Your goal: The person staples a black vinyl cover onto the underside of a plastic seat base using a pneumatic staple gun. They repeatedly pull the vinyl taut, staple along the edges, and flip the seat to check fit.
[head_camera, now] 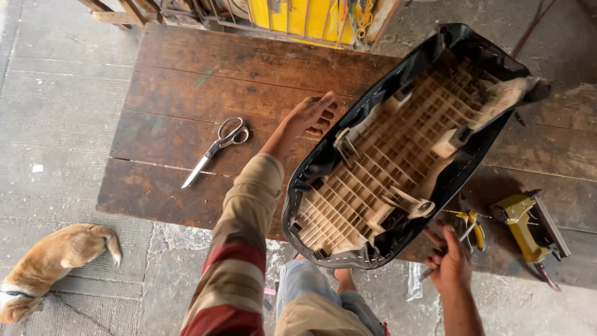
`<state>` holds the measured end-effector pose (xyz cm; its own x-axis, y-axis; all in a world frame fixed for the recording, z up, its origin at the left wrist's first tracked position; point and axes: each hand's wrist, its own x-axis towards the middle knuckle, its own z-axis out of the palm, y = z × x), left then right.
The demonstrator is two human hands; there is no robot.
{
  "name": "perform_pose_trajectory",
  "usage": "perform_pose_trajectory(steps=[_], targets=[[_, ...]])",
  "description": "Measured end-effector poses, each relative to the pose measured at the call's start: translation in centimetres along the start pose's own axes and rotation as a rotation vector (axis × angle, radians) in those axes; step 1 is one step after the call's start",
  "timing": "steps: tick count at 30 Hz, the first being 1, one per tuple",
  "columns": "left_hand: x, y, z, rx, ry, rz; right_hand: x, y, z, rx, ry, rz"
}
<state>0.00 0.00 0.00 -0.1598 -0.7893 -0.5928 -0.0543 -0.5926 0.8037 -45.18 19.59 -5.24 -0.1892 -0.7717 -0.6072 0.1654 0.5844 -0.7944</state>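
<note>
Left hand is laid against the upper-left edge of an upturned motorcycle seat, fingers spread fairly wide and curled onto the black vinyl cover where it is wrapped over the rim. Nothing is gripped outright; it looks like a pressing/steadying hold. Right hand, lower right of frame, is closed on a thin metal tool; kind can't be told, prob. a small pick or screwdriver w/ tip near the seat's lower edge.

Seat is set underside-up at frame centre-right on a dark wooden table, its near end hung over the table edge toward the person. Beige ribbed plastic base is fully exposed.

Progress, judged: cover is already pulled around the whole perimeter, and a row of staples can be seen along the lower and left rim, so fastening seems mostly done there. Upper-right end shows loose, pale bunched material, so that section is judged unfinished. Staple state along the far right rim is too small to tell.

Nearby: scissors lie left of centre on the table, apart from the seat. Yellow staple gun and yellow-handled pliers are parked at right, unheld. Tan dog lies on concrete floor, lower left.
</note>
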Motion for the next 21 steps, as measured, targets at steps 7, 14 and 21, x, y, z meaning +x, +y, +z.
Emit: perform_pose_trajectory(steps=[7, 14, 21], targets=[[2.3, 2.4, 3.7, 0.057, -0.148, -0.036, -3.1, -1.3, 2.7, 0.14, 0.043, 0.067], [5.9, -1.0, 2.9, -0.002, -0.17, -0.082, -1.4, 0.2, 4.3, 0.234, 0.035, 0.024], [5.3, -0.9, 2.9, 0.765, -0.423, 0.855, -1.2, 2.8, 5.2, 0.351, -0.09, -0.012]])
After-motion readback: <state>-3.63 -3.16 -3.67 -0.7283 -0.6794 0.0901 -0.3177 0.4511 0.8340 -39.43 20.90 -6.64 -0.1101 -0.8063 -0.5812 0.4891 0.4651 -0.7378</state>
